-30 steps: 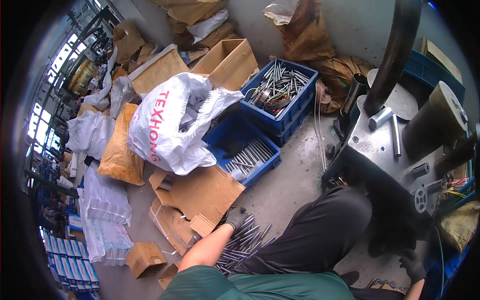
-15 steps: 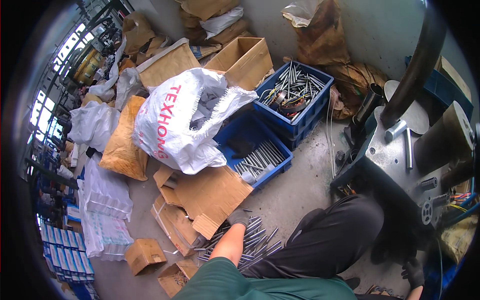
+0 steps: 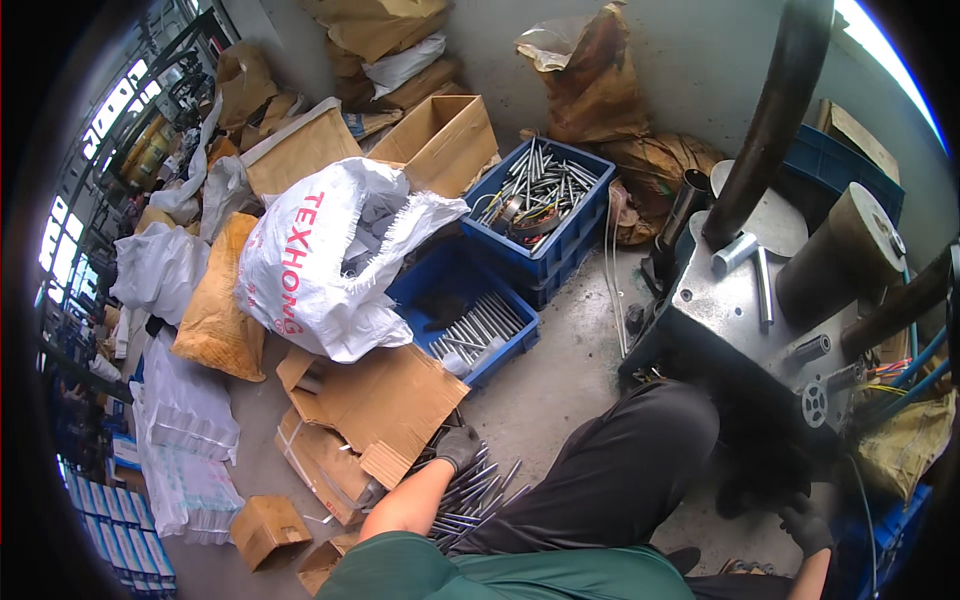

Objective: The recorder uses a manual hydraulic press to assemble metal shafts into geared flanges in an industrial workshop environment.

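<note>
My left hand [image 3: 458,447], in a dark grey glove, is at the edge of a pile of metal rods [image 3: 470,495], beside a torn-open cardboard box [image 3: 400,405]. Its fingers look curled; what they hold, if anything, I cannot make out. The rods lie loosely heaped on the floor, partly under my left forearm and against my dark trouser leg. At the lower right, my right hand [image 3: 806,526], also gloved, hangs low beside the dark base of a machine. Its fingers look apart, with nothing visible in them.
A blue crate [image 3: 505,362] holds rods in rows; another blue crate [image 3: 575,240] is heaped with rods and wire. A white woven sack [image 3: 300,270] leans over the first. The metal machine [image 3: 715,290] stands at right. A small carton [image 3: 268,530] sits at lower left.
The view has turned, so the surroundings sit farther left. My left hand remains at the rod pile, with its back turned more toward view. My right hand shows more fully beside the machine.
</note>
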`<state>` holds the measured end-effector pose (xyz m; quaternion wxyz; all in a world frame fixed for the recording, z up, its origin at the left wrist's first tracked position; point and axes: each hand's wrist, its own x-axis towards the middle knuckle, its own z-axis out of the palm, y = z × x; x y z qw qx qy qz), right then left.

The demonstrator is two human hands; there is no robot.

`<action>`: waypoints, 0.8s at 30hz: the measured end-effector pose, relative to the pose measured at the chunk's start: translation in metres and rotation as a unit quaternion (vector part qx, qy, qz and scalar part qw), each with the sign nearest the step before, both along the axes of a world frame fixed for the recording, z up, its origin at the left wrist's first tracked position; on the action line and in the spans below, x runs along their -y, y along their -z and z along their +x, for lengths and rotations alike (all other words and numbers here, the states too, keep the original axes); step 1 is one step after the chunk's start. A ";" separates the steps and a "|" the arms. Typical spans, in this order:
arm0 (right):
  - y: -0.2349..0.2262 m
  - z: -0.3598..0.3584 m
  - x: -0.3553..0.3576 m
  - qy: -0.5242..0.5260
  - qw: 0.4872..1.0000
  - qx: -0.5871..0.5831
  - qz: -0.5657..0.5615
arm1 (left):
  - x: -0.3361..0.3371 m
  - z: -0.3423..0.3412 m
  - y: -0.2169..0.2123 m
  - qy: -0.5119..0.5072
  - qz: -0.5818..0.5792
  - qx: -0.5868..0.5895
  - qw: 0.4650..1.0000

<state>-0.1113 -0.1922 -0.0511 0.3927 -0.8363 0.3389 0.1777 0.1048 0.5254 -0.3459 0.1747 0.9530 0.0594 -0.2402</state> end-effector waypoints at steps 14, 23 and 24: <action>-0.081 0.059 -0.020 -0.076 0.899 0.387 -0.191 | 0.228 0.071 -0.333 -0.067 -0.718 -0.010 0.693; -0.040 0.121 0.020 0.033 0.795 0.482 -0.366 | 0.470 0.046 -0.425 0.018 -0.841 -0.138 0.523; -0.046 0.129 0.013 0.045 0.805 0.495 -0.324 | 0.486 0.039 -0.413 0.024 -0.833 -0.141 0.534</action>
